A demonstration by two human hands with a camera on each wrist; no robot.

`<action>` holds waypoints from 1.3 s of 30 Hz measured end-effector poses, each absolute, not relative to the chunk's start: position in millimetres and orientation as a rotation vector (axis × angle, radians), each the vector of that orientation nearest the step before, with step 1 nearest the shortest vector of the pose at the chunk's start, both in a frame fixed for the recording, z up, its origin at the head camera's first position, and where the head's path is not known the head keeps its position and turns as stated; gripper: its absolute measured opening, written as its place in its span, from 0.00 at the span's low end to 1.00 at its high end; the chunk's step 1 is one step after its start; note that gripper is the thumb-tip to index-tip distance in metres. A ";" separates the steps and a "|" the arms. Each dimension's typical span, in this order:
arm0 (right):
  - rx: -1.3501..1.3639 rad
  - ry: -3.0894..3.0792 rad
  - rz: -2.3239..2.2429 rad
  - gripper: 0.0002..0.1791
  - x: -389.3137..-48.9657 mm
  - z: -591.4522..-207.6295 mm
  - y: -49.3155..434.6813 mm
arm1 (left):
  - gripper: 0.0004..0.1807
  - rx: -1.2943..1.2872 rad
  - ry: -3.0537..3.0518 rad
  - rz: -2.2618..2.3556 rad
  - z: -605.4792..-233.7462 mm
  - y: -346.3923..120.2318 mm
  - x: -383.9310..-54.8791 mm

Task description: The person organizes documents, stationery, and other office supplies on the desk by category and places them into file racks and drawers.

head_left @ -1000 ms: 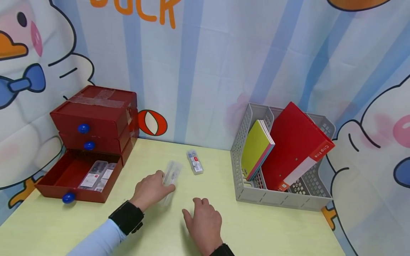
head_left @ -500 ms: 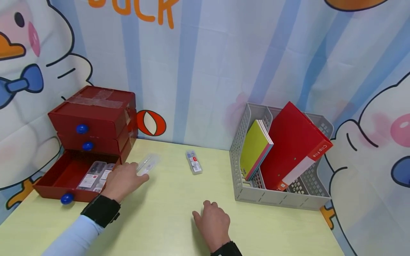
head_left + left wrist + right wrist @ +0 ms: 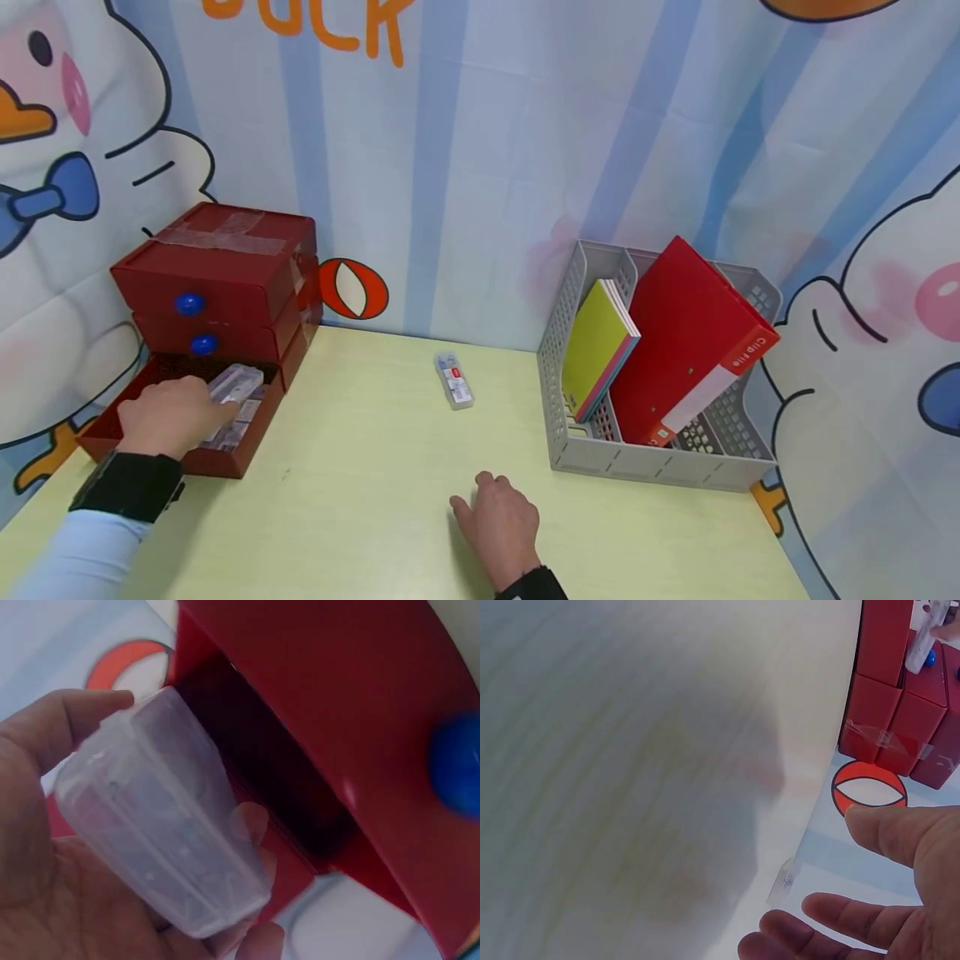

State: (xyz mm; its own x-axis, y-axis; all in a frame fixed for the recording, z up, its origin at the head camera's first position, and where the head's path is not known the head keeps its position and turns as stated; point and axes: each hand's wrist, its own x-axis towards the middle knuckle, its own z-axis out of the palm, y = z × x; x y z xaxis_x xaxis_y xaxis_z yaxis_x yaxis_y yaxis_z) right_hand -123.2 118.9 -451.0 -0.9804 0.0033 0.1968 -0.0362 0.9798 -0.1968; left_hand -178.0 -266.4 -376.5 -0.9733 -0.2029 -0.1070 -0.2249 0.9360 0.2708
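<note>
My left hand [image 3: 168, 415] is over the pulled-out bottom drawer [image 3: 219, 463] of a dark red drawer unit. It grips a clear plastic case [image 3: 165, 817] between thumb and curled fingers, and the case is tilted in the left wrist view. Whatever is inside the case is too blurred to tell. Beneath the hand, labelled clear boxes [image 3: 231, 435] lie in the right part of the drawer, partly hidden. My right hand [image 3: 498, 529] is at the front of the table with fingers relaxed and holding nothing. Farther back lies a small clear case [image 3: 454, 381] with a label.
Two upper drawers with blue knobs [image 3: 190, 304] are closed above the pulled-out one. On the right stands a grey perforated file rack [image 3: 660, 468] with a red clip file [image 3: 686, 350] and yellow-green notebooks [image 3: 598, 350]. A striped cartoon curtain [image 3: 480, 167] hangs behind the table.
My left hand has carried the clear plastic case from mid-table leftward to over the open drawer. My right hand moved slightly right early on, then stayed put. The small labelled case has not moved.
</note>
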 end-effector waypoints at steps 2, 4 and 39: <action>0.028 -2.927 0.296 0.24 -123.1 -450.8 118.9 | 0.42 -0.345 3.009 0.398 -375.5 -276.2 -178.7; 0.030 -2.926 0.297 0.23 -123.0 -450.5 118.9 | 0.40 -0.360 3.014 0.380 -376.3 -284.1 -179.4; 0.022 -2.916 0.341 0.23 -122.9 -448.1 121.6 | 0.36 -0.501 2.817 0.470 -417.8 -324.8 -200.4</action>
